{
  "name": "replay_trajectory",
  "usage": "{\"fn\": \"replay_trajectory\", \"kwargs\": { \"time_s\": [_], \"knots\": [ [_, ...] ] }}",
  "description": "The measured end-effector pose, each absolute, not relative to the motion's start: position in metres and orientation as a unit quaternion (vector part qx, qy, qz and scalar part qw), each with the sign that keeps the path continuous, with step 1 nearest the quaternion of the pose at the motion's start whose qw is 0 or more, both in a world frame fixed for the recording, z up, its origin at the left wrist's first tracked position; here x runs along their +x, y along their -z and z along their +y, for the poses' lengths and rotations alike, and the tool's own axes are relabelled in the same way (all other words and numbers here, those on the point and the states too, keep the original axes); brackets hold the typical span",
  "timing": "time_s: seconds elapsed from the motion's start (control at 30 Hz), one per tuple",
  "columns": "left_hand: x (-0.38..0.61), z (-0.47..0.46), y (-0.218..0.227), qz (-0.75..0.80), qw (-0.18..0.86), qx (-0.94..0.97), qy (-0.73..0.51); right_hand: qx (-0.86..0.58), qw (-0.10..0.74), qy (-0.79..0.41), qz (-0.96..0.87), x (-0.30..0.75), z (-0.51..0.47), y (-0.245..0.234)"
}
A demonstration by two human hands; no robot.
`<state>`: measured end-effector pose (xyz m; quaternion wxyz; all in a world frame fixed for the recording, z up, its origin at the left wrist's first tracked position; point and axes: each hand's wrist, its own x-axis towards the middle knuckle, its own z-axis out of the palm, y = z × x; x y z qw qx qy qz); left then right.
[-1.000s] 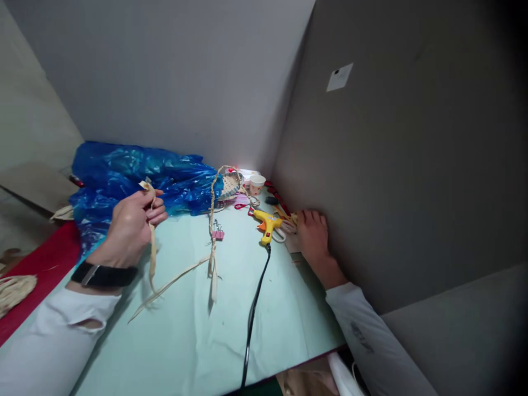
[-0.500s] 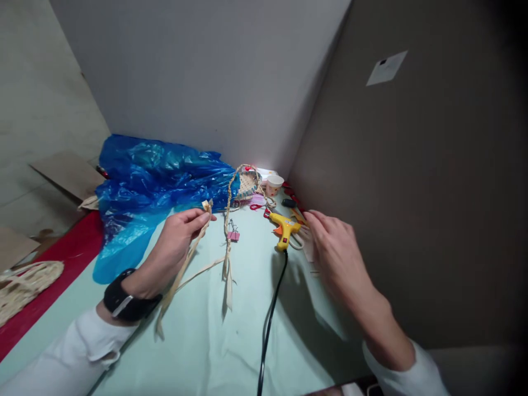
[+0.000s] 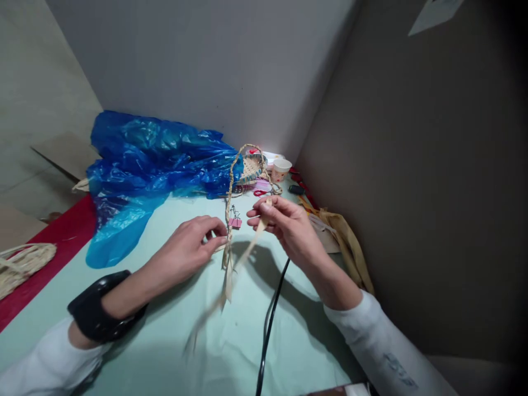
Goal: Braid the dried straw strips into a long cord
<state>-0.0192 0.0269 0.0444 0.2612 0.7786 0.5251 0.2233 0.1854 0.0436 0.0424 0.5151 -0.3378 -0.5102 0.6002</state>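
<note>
**Both hands on the straw braid**

My left hand rests low on the counter, fingers curled in and pinching the braided cord near the point where the plait ends and its loose tails hang free. My right hand is raised a little above the cloth, thumb and fingertips closed on a flat straw strip that trails down toward me. Its lower end is blurred, so I can't say where it finishes.

The braid runs away from my left hand, past a pink binder clip clamped beside it, and loops up to a small woven basket at the back corner.

I judge this material to be very light, dry and papery. It would be springy along its length but easy to crease or split if bent sharply. The strip is best taken flat between the finger pads close to the working end, the braid right at its last crossing.

Beside the basket stands a paper cup, and I can't see what is in either. A blue plastic bag lies crumpled to the left, its contents hidden. A black cable runs down the counter between my arms, and more tan strips lie against the wall on the right.
</note>
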Motion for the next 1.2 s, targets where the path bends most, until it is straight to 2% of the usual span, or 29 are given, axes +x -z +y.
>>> {"fn": "replay_trajectory", "kwargs": {
  "time_s": [0.07, 0.17, 0.3, 0.47, 0.63, 0.83, 0.97, 1.07, 1.2],
  "knots": [
    [-0.025, 0.034, -0.032, 0.541, 0.216, 0.798, -0.153, -0.36, 0.493, -0.616, -0.498, 0.195, 0.05, -0.04],
    [-0.024, 0.039, -0.016, 0.539, 0.208, 0.811, -0.093, -0.373, 0.453, -0.65, -0.483, 0.199, 0.055, -0.031],
    [-0.018, 0.037, -0.009, 0.535, 0.202, 0.816, -0.079, -0.354, 0.407, -0.698, -0.471, 0.194, 0.051, -0.021],
    [-0.017, 0.034, -0.012, 0.559, 0.204, 0.8, -0.075, -0.367, 0.395, -0.691, -0.482, 0.192, 0.048, -0.018],
    [-0.017, 0.033, -0.011, 0.575, 0.205, 0.786, -0.1, -0.439, 0.385, -0.589, -0.559, 0.189, 0.047, -0.013],
    [-0.012, 0.027, -0.015, 0.558, 0.217, 0.79, -0.132, -0.518, 0.287, -0.377, -0.712, 0.169, 0.045, -0.009],
    [-0.007, 0.022, -0.017, 0.583, 0.234, 0.764, -0.147, -0.512, 0.284, -0.396, -0.707, 0.159, 0.051, -0.002],
    [-0.008, 0.022, -0.015, 0.596, 0.303, 0.721, -0.182, -0.504, 0.311, -0.475, -0.651, 0.159, 0.055, 0.002],
    [-0.014, 0.028, -0.007, 0.518, 0.558, 0.589, -0.272, -0.468, 0.339, -0.572, -0.582, 0.161, 0.054, 0.002]
  ]
}}
